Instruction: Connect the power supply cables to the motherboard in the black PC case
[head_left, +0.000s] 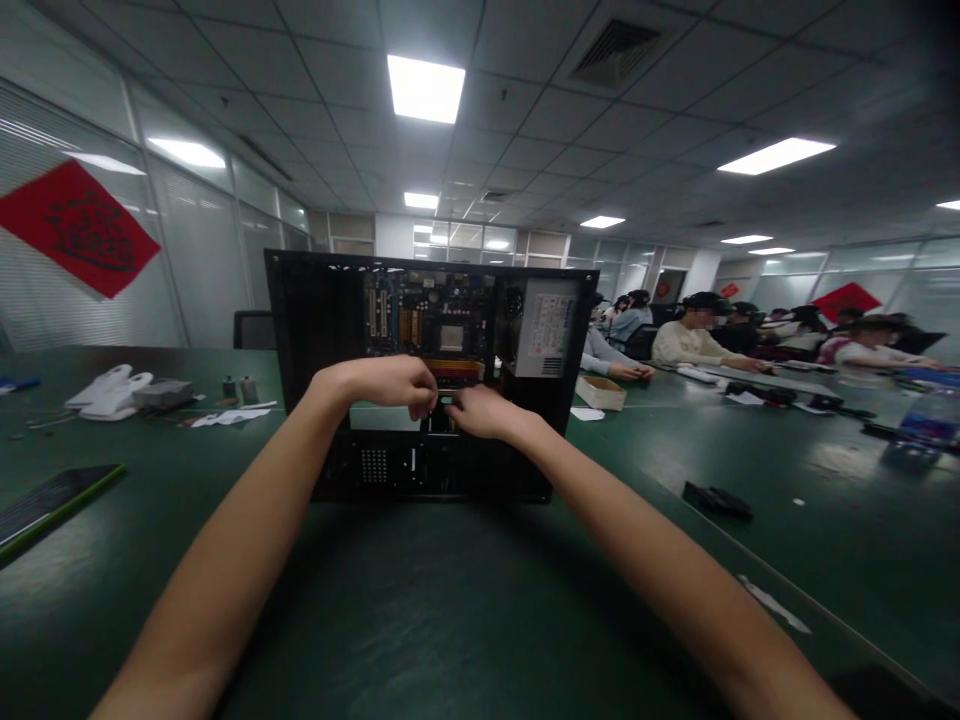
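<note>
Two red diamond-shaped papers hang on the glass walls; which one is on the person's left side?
The larger red paper, on the glass partition at far left above the white objects. The other red paper looks smaller and hangs far right, behind the seated people.

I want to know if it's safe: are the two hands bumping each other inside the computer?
Cannot tell. In the head view the left hand and right hand meet fingertip to fingertip inside the open computer case, but no clear contact or gap shows.

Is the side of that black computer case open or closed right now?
Open. The computer case has no side panel facing the camera, so its motherboard and power supply show. Left hand and right hand reach inside.
</note>
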